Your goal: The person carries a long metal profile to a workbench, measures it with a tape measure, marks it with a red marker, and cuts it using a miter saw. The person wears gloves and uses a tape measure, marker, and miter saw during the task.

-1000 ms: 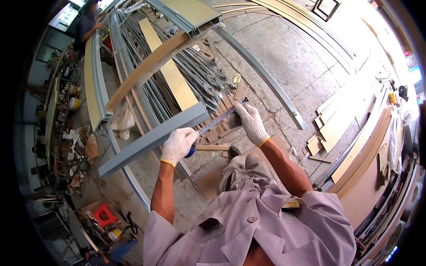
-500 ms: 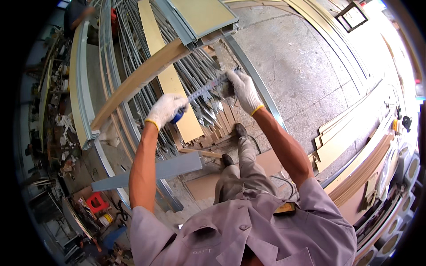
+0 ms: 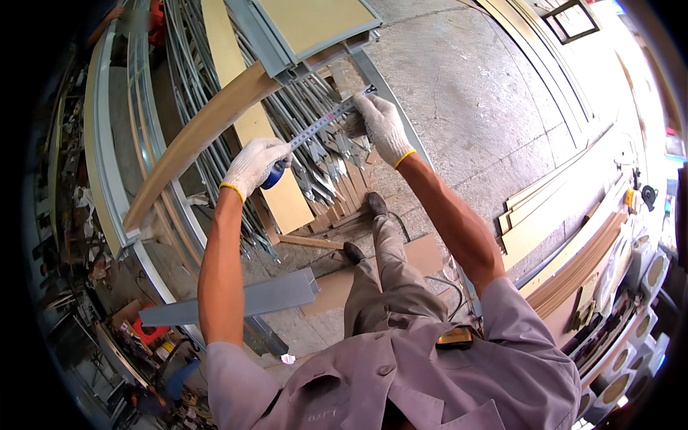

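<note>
My left hand, in a white knitted glove with a yellow cuff, is closed around a blue tape measure. From it the pale metal blade runs up and right to my right hand. That hand wears a matching glove and grips the blade close to its end, which sticks out past the fingers. Its fingertips are partly hidden. Under the stretched blade lie a bundle of thin metal rods and a cream-coloured board. A brown wooden-looking beam lies beyond my left hand.
A cream panel with a grey frame rests at the far side. Across my left forearm's line lies a grey metal channel. Flat boards are stacked on the right floor, beside brown strips. A red plastic item sits lower left.
Both hands have shifted slightly up and left in the picture, along with most of the surroundings. The blade's end now shows beyond my right hand. Both grips stay closed.
</note>
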